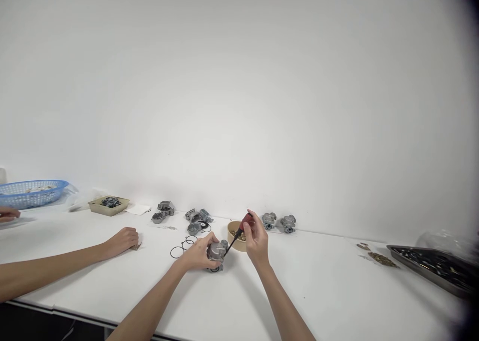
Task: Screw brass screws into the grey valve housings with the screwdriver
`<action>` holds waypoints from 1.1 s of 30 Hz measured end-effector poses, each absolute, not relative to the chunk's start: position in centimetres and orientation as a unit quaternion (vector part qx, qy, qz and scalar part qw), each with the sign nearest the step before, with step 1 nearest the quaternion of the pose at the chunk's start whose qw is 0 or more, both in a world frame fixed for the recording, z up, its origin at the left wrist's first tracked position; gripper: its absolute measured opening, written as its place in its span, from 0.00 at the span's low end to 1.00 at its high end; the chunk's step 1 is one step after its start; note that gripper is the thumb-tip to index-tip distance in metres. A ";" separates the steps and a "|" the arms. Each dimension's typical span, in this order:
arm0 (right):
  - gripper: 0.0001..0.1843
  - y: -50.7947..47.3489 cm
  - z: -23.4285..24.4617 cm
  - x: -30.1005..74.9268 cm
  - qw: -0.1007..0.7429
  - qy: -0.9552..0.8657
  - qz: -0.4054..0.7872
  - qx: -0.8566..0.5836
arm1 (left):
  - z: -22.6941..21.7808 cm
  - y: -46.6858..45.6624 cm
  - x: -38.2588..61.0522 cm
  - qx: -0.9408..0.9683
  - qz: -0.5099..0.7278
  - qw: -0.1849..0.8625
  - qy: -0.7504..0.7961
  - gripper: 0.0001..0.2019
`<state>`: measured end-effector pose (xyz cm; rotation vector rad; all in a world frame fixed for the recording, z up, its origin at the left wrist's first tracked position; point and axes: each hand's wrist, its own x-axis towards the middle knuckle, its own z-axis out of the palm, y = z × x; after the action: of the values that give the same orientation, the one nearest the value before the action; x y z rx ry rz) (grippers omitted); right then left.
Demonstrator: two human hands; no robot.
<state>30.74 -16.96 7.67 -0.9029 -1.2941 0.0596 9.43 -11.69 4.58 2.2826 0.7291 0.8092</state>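
My left hand (200, 253) is closed around a grey metal housing (217, 251), which it steadies on the white table. In my right hand (257, 238) is a screwdriver (245, 222) with a red and black handle, held by the fingers. Its dark shaft slants down to the left, and the tip meets the right side of the housing; the exact contact spot is too small to make out. Just behind the tool stands a round tan tub (234, 227) with small brass-coloured parts in it. Black rubber rings (177, 252) lie left of my left hand.
More metal housings (288, 223) stand along the wall, with loose housing parts (194, 227) further left. A square tray (108, 208) and blue basket (33, 193) are at far left. Another person's hand (125, 240) rests on the table. Brass pieces (381, 259) and a dark tray (430, 271) lie right.
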 end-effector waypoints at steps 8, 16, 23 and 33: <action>0.23 -17.1 7.8 30.8 0.687 -0.608 0.036 -0.396 | 4.2 -11.8 10.1 0.868 0.307 0.272 0.280 0.23; 0.24 -17.1 7.6 31.1 0.715 -0.578 0.036 -0.391 | 4.3 -11.8 9.9 0.870 0.315 0.259 0.276 0.23; 0.25 -16.8 7.5 31.6 0.715 -0.574 0.024 -0.398 | 4.3 -11.6 9.9 0.871 0.312 0.264 0.273 0.23; 0.24 -16.8 7.3 31.2 0.705 -0.585 -0.003 -0.402 | 4.3 -11.6 9.9 0.867 0.316 0.270 0.275 0.24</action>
<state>31.25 -16.76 7.32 -0.8931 -1.3007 -0.0060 9.93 -11.59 4.31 2.3369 0.7410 0.8521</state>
